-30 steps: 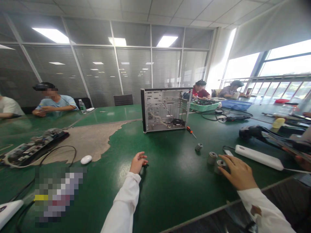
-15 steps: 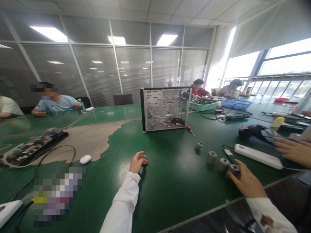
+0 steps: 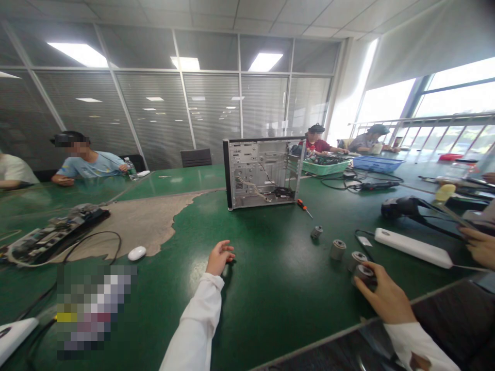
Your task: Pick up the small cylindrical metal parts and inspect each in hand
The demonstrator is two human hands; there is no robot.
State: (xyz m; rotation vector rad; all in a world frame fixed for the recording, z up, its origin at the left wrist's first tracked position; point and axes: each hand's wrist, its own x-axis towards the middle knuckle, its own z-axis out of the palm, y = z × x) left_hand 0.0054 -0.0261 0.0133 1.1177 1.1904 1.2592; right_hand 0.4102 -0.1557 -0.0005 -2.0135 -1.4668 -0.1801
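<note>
on the worn green table [image 3: 266, 288]: computer case [image 3: 260, 178], orange screwdriver [image 3: 301, 204], grey cylinders [image 3: 337, 250]

The place looks like an office room serving as an electronics workshop: a glass partition [image 3: 216, 51] with blinds [image 3: 216, 123] crosses the upper frame, and an opened computer case [image 3: 265, 175] stands at centre on the green bench [image 3: 270, 288], near a screwdriver [image 3: 304, 207].

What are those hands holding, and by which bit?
The right hand holds the nearest grey cylinder by its upper part; the left hand holds nothing.
</note>
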